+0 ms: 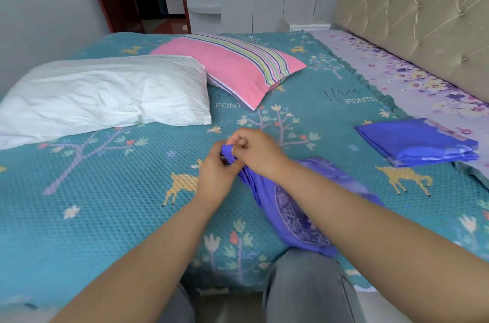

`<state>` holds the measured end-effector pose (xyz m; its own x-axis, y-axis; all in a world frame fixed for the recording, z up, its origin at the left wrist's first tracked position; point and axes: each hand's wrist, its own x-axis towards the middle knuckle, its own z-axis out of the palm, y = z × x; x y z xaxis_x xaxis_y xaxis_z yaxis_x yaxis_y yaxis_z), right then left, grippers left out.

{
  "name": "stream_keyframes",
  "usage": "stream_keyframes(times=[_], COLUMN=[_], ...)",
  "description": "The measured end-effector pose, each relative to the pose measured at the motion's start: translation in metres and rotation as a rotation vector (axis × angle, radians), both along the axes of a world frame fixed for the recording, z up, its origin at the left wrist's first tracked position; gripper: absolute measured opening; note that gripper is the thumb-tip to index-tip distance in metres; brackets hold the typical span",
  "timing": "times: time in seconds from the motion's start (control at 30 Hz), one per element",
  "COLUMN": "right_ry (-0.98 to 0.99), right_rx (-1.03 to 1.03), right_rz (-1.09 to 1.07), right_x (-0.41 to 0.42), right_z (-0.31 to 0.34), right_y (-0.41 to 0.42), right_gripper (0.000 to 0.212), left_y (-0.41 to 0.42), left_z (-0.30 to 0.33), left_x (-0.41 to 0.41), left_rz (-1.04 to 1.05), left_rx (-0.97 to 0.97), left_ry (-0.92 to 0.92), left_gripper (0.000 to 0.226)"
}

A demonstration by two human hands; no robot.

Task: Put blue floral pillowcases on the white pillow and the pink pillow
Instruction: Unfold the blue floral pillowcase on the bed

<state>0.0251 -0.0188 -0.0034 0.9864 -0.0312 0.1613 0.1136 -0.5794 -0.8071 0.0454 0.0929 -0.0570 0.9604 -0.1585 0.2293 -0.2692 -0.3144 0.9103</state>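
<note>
while hunting its opening, my left hand point(215, 177) and right hand point(254, 149) pinch the bunched pillowcase point(291, 206) edge, just short of white pillow point(105, 95).

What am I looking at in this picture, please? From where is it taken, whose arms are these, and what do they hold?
There is no machine here. A camera on a person's head looks down at their own arms. The left hand and right hand both pinch one end of a bunched blue floral pillowcase, which trails back toward the person's knees. On the teal bedspread lie a white pillow and, partly behind it, a pink pillow with a striped band. Neither has a blue case yet. A second blue pillowcase, folded, waits on the right.
</note>
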Motion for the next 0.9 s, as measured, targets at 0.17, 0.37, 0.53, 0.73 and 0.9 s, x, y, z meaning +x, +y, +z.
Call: stream_keyframes(times=[0.17,0.37,0.53,0.73,0.9], right_ry=[0.071,0.371,0.479,0.558,0.458], right_rx=[-0.171,-0.772,-0.869,-0.13,0.017], right_rz=[-0.07,0.137,0.221,0.121,-0.175], right_x=[0.0,-0.02,-0.011,0.014,0.025], right_z=[-0.013,-0.036,-0.056,-0.043,-0.053], right_y=[0.022,0.019,0.009,-0.04,-0.066], right_gripper=[0.015,0.069,0.032,0.043,0.046], left_y=[0.044,0.091,0.097,0.081,0.042], left_z=[-0.023,-0.015,-0.021,-0.01,-0.001], left_x=[0.01,0.045,0.057,0.052,0.03], left_rz=[0.069,0.444,0.507,0.411,-0.316], left_rx=[-0.17,-0.539,-0.427,0.37,0.481], left_ry=[0.138,0.274,0.242,-0.449,-0.151], left_gripper=[0.01,0.026,0.037,0.068,0.065])
